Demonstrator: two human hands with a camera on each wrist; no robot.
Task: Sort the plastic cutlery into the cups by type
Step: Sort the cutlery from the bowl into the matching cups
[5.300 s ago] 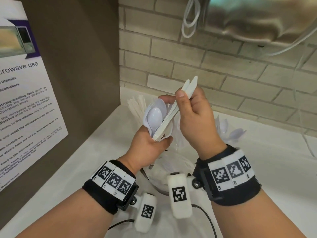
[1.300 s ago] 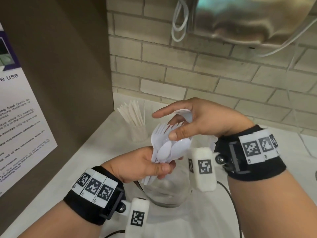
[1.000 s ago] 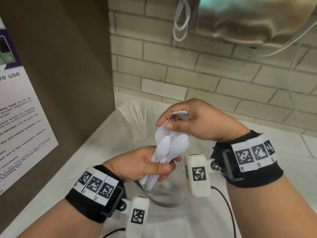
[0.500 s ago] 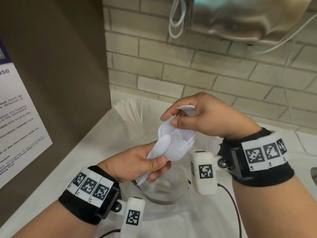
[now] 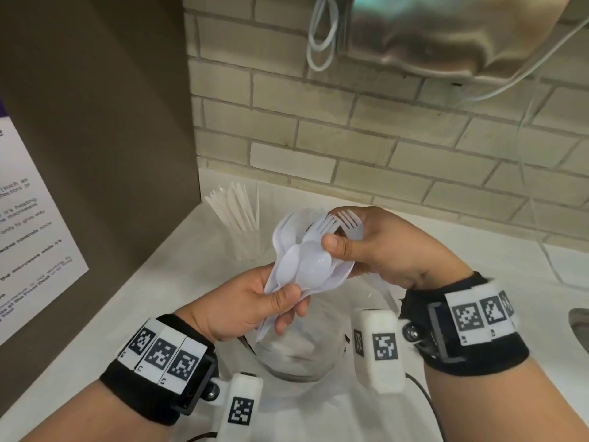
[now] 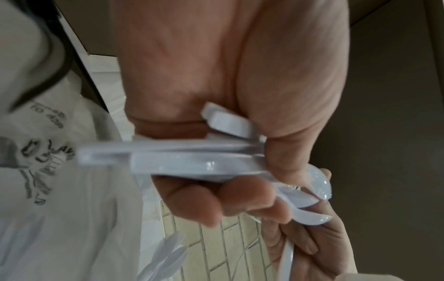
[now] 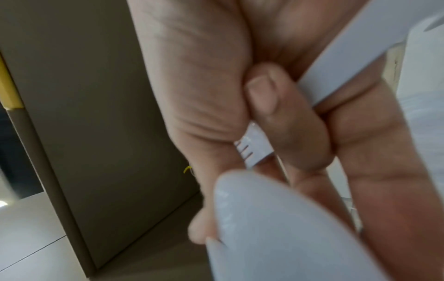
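My left hand (image 5: 255, 304) grips the handles of a bundle of white plastic spoons and forks (image 5: 302, 266), heads fanned up and to the right; the handles (image 6: 192, 157) show in the left wrist view. My right hand (image 5: 376, 250) holds white forks (image 5: 347, 221) against its palm, thumb pressed on the bundle's top spoon. A fork handle (image 7: 254, 148) lies under its curled finger. Both hands hover over a clear glass bowl (image 5: 296, 349). A clear cup of white knives (image 5: 236, 218) stands at the back left.
A brown cabinet side (image 5: 95, 154) with a microwave-use notice (image 5: 28, 237) walls in the left. A brick wall (image 5: 382, 148) runs behind the white counter (image 5: 159, 298). A metal fixture with white cables (image 5: 430, 36) hangs overhead. A sink edge (image 5: 580, 330) shows at far right.
My right hand has drawn forks out of the bundle and slid slightly right, its thumb now on a spoon bowl. The left hand keeps its grip.
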